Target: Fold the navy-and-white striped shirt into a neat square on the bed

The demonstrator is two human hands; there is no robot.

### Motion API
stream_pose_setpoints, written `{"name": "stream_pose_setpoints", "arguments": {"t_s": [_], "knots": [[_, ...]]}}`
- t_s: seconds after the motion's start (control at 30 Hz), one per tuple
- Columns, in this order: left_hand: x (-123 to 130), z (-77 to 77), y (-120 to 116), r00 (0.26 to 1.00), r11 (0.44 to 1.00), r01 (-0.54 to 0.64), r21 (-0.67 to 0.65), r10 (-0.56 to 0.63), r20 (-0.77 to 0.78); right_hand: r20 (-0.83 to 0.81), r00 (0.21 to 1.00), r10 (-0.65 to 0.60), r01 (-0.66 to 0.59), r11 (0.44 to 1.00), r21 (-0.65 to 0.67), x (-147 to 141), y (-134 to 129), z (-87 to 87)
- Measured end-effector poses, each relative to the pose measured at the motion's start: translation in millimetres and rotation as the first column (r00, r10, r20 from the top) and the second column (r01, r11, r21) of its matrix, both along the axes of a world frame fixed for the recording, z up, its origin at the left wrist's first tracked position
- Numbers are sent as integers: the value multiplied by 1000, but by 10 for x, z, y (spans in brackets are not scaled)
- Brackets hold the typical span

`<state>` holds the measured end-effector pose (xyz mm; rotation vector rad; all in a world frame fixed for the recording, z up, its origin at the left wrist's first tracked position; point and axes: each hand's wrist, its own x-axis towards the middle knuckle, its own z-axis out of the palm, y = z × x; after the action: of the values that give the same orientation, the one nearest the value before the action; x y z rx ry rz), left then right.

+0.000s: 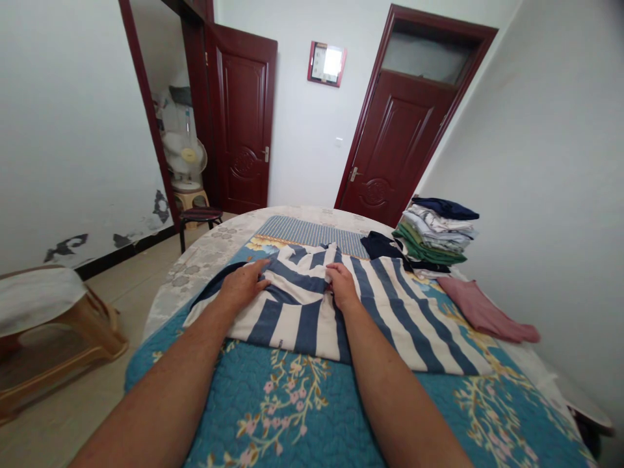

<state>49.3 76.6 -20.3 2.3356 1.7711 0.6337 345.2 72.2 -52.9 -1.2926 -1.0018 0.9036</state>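
A blue-and-white striped shirt [385, 299] lies spread across the table, with its left part bunched and folded over. My left hand [242, 285] rests on that left part, its thumb and fingers apart on the cloth. Near the middle of the shirt, my right hand [342, 285] has its fingers closed on the fabric. Beneath the shirt is a teal quilted cover [273, 416] with pink flowers. Dark navy cloth [383, 246] lies just beyond the shirt, towards the stack.
Folded clothes [436, 237] form a stack at the right, with a pink garment [487, 312] beside it near the wall. A tan plastic stool [92, 331] stands at the left. Behind are a dark stool [199, 214], a white fan [188, 156] and red-brown doors [244, 117].
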Motion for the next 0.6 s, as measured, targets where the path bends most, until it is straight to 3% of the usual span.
{"name": "stream_pose_setpoints", "arguments": {"t_s": [0.17, 0.3, 0.43, 0.6], "knots": [[34, -76, 65, 998, 991, 31, 133, -23, -60, 3, 998, 66, -66, 997, 49, -19, -22, 46], [62, -111, 123, 992, 971, 56, 234, -81, 95, -98, 994, 55, -51, 998, 47, -26, -1, 25], [77, -134, 126, 968, 979, 88, 185, -128, 214, -181, 976, 123, -124, 992, 1, -13, 14, 8], [83, -103, 117, 905, 983, 174, 65, -185, 382, -136, 977, 167, -170, 985, -10, -6, -1, 63]]}}
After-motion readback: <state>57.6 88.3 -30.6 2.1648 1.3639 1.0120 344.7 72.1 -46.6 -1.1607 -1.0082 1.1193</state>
